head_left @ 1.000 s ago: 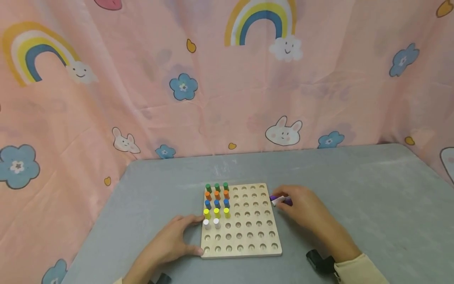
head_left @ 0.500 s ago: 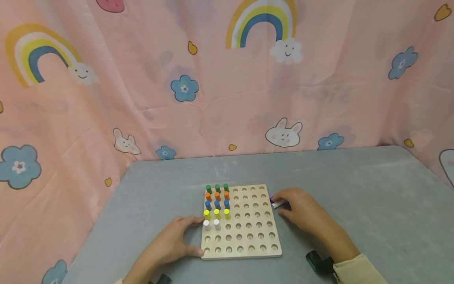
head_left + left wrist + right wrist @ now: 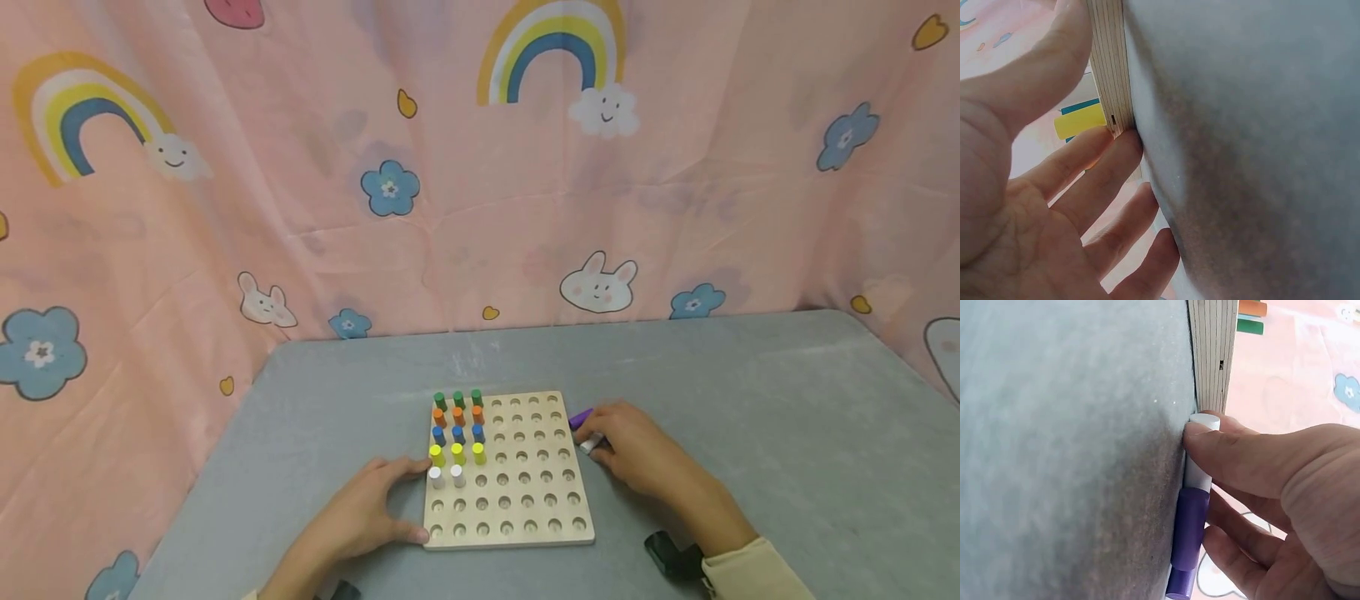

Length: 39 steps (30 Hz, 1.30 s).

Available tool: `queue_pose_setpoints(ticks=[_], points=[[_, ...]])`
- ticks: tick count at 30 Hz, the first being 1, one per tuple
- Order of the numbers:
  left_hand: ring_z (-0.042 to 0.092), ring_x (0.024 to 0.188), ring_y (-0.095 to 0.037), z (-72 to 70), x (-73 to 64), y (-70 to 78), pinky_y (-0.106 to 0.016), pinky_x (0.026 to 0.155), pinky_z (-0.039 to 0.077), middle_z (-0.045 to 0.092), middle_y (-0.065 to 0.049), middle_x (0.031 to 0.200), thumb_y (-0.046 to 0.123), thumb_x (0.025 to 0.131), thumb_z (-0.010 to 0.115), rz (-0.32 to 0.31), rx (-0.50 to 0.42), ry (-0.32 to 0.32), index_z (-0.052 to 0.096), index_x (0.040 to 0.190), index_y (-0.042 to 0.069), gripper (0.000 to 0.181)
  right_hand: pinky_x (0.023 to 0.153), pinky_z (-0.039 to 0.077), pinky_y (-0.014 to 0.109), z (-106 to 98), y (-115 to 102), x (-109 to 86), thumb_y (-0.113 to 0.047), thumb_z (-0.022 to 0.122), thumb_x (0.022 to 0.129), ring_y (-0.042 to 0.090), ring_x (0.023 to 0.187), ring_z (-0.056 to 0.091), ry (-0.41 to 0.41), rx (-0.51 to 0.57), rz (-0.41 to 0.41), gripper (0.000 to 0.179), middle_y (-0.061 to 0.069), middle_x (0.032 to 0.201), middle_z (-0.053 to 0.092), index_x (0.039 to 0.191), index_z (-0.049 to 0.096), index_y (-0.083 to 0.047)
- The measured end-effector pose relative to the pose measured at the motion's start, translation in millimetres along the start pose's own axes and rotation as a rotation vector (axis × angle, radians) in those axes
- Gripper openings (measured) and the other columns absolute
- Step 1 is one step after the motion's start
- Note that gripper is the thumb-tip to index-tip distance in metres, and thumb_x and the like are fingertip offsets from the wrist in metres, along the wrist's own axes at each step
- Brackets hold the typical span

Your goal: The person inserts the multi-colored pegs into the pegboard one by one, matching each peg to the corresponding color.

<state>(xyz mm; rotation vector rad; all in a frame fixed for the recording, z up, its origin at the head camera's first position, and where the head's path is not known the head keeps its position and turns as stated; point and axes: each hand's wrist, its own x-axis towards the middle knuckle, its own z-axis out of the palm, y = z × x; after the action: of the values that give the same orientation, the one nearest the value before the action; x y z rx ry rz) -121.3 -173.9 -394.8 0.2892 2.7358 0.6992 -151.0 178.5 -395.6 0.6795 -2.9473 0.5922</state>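
Observation:
A square wooden pegboard (image 3: 536,492) lies on the grey table, its left columns filled with green, orange, blue, yellow and white pegs. My left hand (image 3: 356,512) rests beside its left edge, thumb at the near corner and fingertips against the side; in the left wrist view, the fingers (image 3: 1107,178) touch the layered wooden edge. Right of the board, my right hand (image 3: 637,450) pinches a loose white peg (image 3: 1199,469) between thumb and fingers, low at the table. Purple pegs (image 3: 1190,528) lie close by, one purple peg (image 3: 580,418) showing near the board's right edge.
Several rows of round holes (image 3: 527,456) in the board stand unfilled, mostly on its right and near sides. The grey table (image 3: 750,400) extends around the board. A pink patterned curtain (image 3: 465,233) hangs behind. Dark wrist devices (image 3: 673,557) sit near the sleeves.
My right hand has drawn slightly toward me with the white peg, and more of a purple peg now shows beyond it. The left hand and the pegs in the board stay put.

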Motion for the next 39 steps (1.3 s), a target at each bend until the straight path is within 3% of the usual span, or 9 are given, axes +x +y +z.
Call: queue_pose_setpoints(ticks=[9,13,18,26,39], points=[[0.056,0.119,-0.025,0.5,-0.9,-1.1,-0.056,0.099,0.049,0.059,-0.004,0.135,0.048,0.058,0.091,-0.003,-0.003,0.006,0.059,0.136,0.032,0.085,0.09,0.053,0.048,-0.5,1.1,-0.4,-0.009,0.079,0.081,0.023,0.099,0.067,0.032,0.033,-0.002,0.016,-0.003,0.1,0.072,0.093,0.074,-0.019],[0.056,0.121,-0.026,0.5,-1.0,-1.4,-0.057,0.1,0.048,0.06,-0.004,0.135,0.048,0.058,0.091,0.002,-0.001,0.01,0.06,0.135,0.031,0.085,0.092,0.053,0.049,-5.1,-0.6,-0.1,-0.013,0.077,0.085,0.023,0.102,0.067,0.003,0.096,0.062,0.013,-0.002,0.105,0.072,0.096,0.073,-0.019],[0.056,0.125,-0.029,0.7,-0.7,-1.4,-0.058,0.101,0.047,0.06,-0.003,0.136,0.048,0.059,0.091,0.015,0.002,0.01,0.06,0.135,0.03,0.085,0.085,0.056,0.045,-11.6,-1.2,-1.5,-0.018,0.075,0.088,0.019,0.097,0.067,-0.003,0.148,0.121,0.015,-0.003,0.102,0.072,0.103,0.072,-0.02],[0.056,0.124,-0.028,1.7,0.4,-1.9,-0.057,0.101,0.048,0.061,-0.002,0.136,0.049,0.058,0.091,0.0,0.004,0.007,0.06,0.135,0.03,0.085,0.084,0.058,0.043,-12.6,3.6,-1.7,-0.019,0.076,0.087,0.016,0.093,0.067,-0.013,0.16,0.131,0.014,-0.005,0.097,0.072,0.1,0.069,-0.019],[0.056,0.125,-0.028,1.4,0.1,-3.1,-0.058,0.101,0.047,0.061,-0.001,0.136,0.05,0.059,0.09,0.023,0.001,0.009,0.06,0.135,0.03,0.085,0.08,0.058,0.035,-11.6,9.6,-3.5,-0.021,0.074,0.089,0.008,0.09,0.066,-0.014,0.175,0.092,0.019,-0.011,0.095,0.072,0.108,0.073,-0.02]])
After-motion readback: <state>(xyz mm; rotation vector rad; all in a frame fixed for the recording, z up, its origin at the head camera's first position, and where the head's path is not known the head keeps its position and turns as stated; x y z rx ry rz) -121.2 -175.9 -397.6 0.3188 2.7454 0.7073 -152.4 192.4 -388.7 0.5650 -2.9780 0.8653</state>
